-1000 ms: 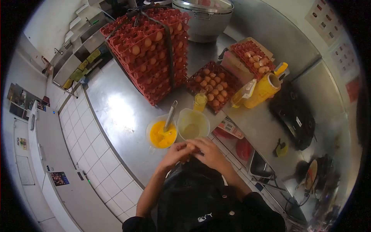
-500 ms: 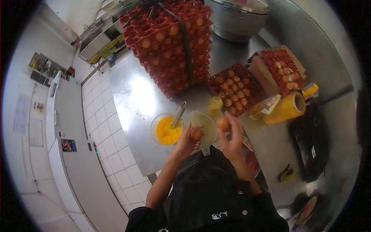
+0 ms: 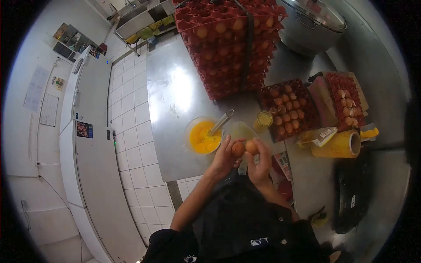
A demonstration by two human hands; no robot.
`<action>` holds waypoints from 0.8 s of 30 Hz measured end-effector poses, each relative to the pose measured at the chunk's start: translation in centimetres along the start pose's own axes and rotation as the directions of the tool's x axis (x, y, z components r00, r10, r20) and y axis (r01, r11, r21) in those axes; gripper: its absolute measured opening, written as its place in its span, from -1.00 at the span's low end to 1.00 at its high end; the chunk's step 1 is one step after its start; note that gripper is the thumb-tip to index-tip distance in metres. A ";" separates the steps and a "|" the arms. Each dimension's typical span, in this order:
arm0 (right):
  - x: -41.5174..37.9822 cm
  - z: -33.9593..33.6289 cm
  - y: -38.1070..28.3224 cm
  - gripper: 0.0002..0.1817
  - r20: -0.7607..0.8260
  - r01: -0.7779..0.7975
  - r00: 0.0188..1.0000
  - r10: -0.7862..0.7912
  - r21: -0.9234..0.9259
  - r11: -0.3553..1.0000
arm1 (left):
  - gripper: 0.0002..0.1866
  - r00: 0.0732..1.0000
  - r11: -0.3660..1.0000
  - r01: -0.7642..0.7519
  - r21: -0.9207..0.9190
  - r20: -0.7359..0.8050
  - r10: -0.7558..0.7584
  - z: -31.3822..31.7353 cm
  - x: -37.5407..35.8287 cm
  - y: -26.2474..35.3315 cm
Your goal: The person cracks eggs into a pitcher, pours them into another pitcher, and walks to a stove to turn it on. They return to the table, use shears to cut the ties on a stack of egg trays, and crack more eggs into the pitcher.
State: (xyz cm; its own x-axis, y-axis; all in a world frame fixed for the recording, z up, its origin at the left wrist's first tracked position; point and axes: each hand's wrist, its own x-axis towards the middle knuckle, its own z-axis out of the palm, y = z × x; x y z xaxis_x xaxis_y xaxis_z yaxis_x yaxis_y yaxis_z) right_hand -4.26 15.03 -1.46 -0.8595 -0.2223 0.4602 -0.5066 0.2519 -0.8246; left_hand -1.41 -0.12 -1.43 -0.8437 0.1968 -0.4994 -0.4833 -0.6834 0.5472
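Note:
Two brown eggs meet side by side in front of me. My left hand (image 3: 226, 156) is closed round one egg (image 3: 238, 149), and my right hand (image 3: 261, 163) pinches the other egg (image 3: 251, 147). Under the hands is a clear plastic jug (image 3: 240, 130), partly hidden by them. Just to the left stands a bowl (image 3: 187, 136) of yellow beaten egg (image 3: 204, 138), with a metal-handled utensil (image 3: 222, 121) leaning in it. A small glass jar (image 3: 263, 120) with yellowish contents sits beyond the right hand, next to a red tray (image 3: 312, 115) of eggs.
A tall strapped stack of red egg trays (image 3: 228, 52) stands at the back of the steel table (image 3: 169, 109). To the right are another tray (image 3: 340, 81) with shells, a yellow roll (image 3: 335, 144) and a black case (image 3: 351, 193). A large metal pot (image 3: 307, 33) is behind.
My right hand has brought its egg over to the left hand's egg, so the two now meet. The view has shifted, moving the table's things right and up in the picture.

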 end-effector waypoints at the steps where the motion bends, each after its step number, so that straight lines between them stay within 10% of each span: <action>1: 0.1 -0.1 0.0 -0.51 0.082 0.005 0.997 -0.004 -0.011 1.000 | -0.24 1.000 1.000 -0.008 -0.001 0.013 0.008 0.2 0.1 -0.1; 3: 0.7 0.0 -0.2 -0.50 0.249 0.019 0.968 -0.012 -0.025 0.999 | -0.23 0.999 1.000 -0.009 0.020 -0.041 0.010 0.2 0.2 -0.4; 9: 1.1 -0.7 0.3 -0.49 0.042 0.059 0.997 -0.058 -0.015 0.998 | -0.25 1.000 0.997 -0.023 -0.078 0.005 0.023 -0.2 0.0 -0.3; 12: 1.3 -0.6 0.0 -0.52 0.329 0.074 0.942 -0.062 -0.025 0.997 | -0.38 0.997 0.996 -0.071 -0.049 -0.012 0.070 -0.2 0.0 -0.7; 15: 0.8 0.0 1.0 -0.57 0.114 -0.275 0.961 0.250 0.360 0.892 | -0.53 0.985 0.992 -0.111 0.062 -0.125 0.119 0.0 -0.2 -0.9; 18: 1.8 -1.9 2.1 -0.60 0.396 -0.555 0.831 0.391 0.650 0.519 | -0.56 0.980 0.991 -0.118 0.066 -0.153 0.127 -1.2 0.0 -1.7; 22: 4.1 -3.0 -0.2 -0.56 0.531 -0.435 0.741 0.410 -0.085 0.896 | -0.54 0.964 0.932 -0.244 0.270 -0.040 0.264 -1.4 -0.1 -1.7; 24: 3.0 -2.3 2.6 -0.55 0.551 -0.483 0.747 0.371 0.067 0.873 | -0.50 0.971 0.919 -0.228 0.321 0.001 0.240 -0.9 -0.7 -0.7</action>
State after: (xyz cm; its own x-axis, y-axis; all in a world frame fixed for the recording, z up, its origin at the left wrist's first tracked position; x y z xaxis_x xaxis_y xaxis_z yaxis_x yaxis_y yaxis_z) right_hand -8.25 17.14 -1.47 -0.7933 -0.5917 -0.1434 -0.0226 0.2640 -0.9643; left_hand -0.29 -0.44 -2.09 -0.9353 0.0278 -0.3528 -0.3272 -0.4475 0.8323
